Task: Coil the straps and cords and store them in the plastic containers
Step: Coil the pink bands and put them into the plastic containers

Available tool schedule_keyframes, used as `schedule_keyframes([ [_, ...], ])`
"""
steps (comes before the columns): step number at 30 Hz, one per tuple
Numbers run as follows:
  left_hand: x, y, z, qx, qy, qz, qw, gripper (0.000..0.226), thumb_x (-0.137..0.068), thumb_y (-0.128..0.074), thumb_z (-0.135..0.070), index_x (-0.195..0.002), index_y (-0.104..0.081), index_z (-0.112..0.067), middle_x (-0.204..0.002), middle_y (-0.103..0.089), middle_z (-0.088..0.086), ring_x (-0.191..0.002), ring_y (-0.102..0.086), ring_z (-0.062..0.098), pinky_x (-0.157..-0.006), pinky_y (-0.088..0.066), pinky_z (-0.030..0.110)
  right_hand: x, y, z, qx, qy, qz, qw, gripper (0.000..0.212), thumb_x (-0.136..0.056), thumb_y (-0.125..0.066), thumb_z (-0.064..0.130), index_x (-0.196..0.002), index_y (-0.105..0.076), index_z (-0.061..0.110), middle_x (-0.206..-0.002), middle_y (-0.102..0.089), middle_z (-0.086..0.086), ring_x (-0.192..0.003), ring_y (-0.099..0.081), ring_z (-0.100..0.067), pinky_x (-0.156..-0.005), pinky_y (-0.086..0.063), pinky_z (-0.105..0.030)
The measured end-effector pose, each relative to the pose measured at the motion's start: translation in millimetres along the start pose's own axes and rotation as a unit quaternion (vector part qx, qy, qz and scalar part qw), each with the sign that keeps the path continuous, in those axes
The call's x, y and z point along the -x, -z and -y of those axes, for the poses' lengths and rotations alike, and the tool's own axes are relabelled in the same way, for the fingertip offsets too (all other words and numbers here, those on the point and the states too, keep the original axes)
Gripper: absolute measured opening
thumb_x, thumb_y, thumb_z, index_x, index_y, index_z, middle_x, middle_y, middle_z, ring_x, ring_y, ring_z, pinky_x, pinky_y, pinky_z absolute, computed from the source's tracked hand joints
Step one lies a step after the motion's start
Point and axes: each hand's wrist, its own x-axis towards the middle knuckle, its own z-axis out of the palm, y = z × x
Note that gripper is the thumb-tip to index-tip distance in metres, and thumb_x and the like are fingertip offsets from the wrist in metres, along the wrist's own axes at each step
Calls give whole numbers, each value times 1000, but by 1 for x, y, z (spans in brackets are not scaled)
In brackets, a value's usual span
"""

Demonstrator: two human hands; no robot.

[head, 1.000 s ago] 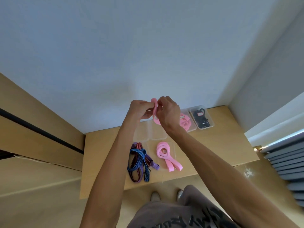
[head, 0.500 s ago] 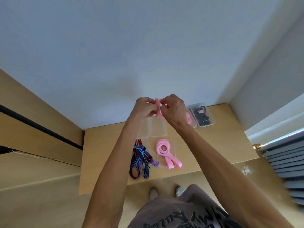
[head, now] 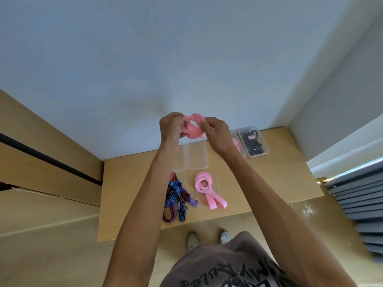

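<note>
A looped pink strap [head: 193, 126] is held aloft above clear plastic containers [head: 196, 156] on the table.

There is one view only, from a camera on the person's head, wide-angled and looking steeply down and forward. It takes in both raised forearms close up, the wooden table [head: 269, 179] farther below against the pale wall [head: 186, 69], and the shoes [head: 207, 239] on the floor straight underneath. The edges of the view bend outward.

Both arms raised — left hand [head: 171, 127], right hand [head: 215, 135] curled, pinching.
</note>
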Motion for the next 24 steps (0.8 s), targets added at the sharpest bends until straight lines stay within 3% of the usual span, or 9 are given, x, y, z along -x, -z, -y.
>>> schedule_keyframes([
  [3, -1, 10, -7, 94, 23, 43, 994, 24, -66, -37, 1, -69, -59, -8, -59, -53, 5, -54, -48, 18, -59, -44, 26, 2, 2, -16, -27, -31, -23, 999, 40, -98, -52, 19, -67, -49, -5, -60, -36, -4, -58, -30, -12, -58, -24, -29],
  [6, -2, 12, -17, 168, 9, 77, 983, 30, -71, -29, 5, -77, -57, -5, -59, -48, 3, -48, -36, 15, -52, -29, 26, 5, 4, -34, -16, -132, -72, 989, 34, -94, -54, 20, -72, -57, -6, -63, -46, -8, -61, -37, -16, -55, -25, -29],
  [9, -6, 20, -25, 170, -17, 95, 981, 32, -75, -36, 2, -85, -66, -7, -68, -54, 3, -54, -43, 14, -52, -37, 23, 10, 5, -56, -44, -218, -82, 971, 27, -94, -54, 22, -79, -64, 2, -72, -61, -11, -68, -54, -22, -60, -40, -33],
  [12, -5, 22, -23, 115, -36, 94, 988, 30, -79, -48, -2, -97, -71, -10, -77, -65, 2, -63, -57, 15, -61, -50, 27, 14, 5, -64, -136, -274, -85, 948, 13, -95, -55, 19, -90, -65, 11, -91, -72, -10, -84, -73, -26, -77, -59, -42],
  [17, -5, 12, -6, 35, -47, 53, 997, 27, -85, -57, -2, -109, -67, -7, -90, -77, 6, -71, -68, 16, -67, -56, 28, 6, 6, -55, -85, -247, -125, 957, 16, -90, -59, 22, -94, -67, 8, -86, -72, -6, -86, -69, -24, -78, -57, -42],
  [19, -8, 12, 3, 15, -63, 28, 998, 25, -86, -57, -1, -107, -67, -10, -89, -77, 7, -70, -70, 12, -63, -55, 24, 5, 10, -49, -83, -223, -151, 960, 12, -91, -60, 24, -89, -64, 13, -80, -71, 0, -81, -68, -18, -73, -56, -33],
  [22, -20, 18, 19, -14, -80, -81, 993, 25, -87, -54, 2, -103, -62, -14, -88, -75, 8, -63, -70, 12, -58, -53, 24, 4, 23, -44, -157, -199, -196, 947, 10, -94, -60, 21, -89, -64, 12, -74, -72, 2, -72, -69, -11, -58, -52, -16],
  [24, -31, 25, 34, -88, -68, -145, 983, 23, -88, -53, 2, -101, -60, -16, -94, -74, 9, -73, -73, 19, -68, -58, 33, 2, 32, -40, -232, -200, -196, 932, 10, -95, -59, 16, -89, -64, 9, -74, -74, -3, -71, -71, -13, -60, -55, -21],
])
